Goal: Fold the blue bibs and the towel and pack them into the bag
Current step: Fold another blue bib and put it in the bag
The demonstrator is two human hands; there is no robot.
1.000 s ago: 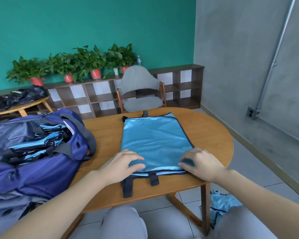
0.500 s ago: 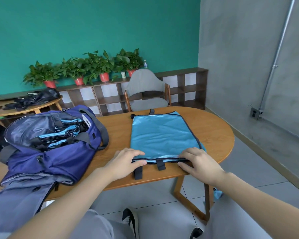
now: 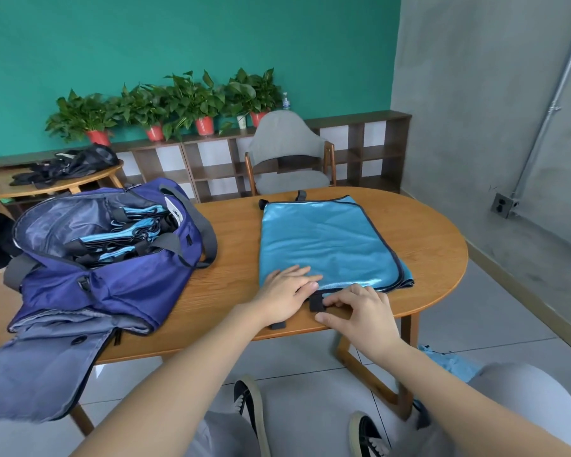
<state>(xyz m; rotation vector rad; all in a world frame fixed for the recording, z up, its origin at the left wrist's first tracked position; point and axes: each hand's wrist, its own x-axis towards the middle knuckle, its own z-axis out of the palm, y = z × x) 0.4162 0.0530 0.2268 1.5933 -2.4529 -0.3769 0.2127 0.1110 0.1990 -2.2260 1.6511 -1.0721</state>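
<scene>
**Blue bib flat on counter, near-edge straps being tidied before next fold**

Blue satin-like bib lies flat on the wooden counter, right of the open purple bag. Bag already holds several folded blue pieces with dark trim. More blue cloth sits on the floor by the right knee; cannot tell if bib or towel.

Left hand: released, fingers straight, palm pressing the bib's near left corner down. Right hand: fingers curled onto a short black strap at the near hem; looks like a light pinch, though the contact is partly hidden. A second strap pokes out from under the left wrist.

Orientation: bib's long axis runs away from the person, near hem to far hem, slightly skewed to the right at the near end. Two dark tabs show at the far hem. Right near corner shows an under-layer peeking out past the dark piping, so layers are not quite flush.

Judgement, step in hand: tuck the loose straps onto the cloth, then fold.
- Keep the left palm as anchor; fabric looks slippery.
- Square the offset right corner first.
- Fold across the long axis, near hem to far hem, to reach a size matching the pieces in the bag.
- Smooth from the crease outward.
</scene>
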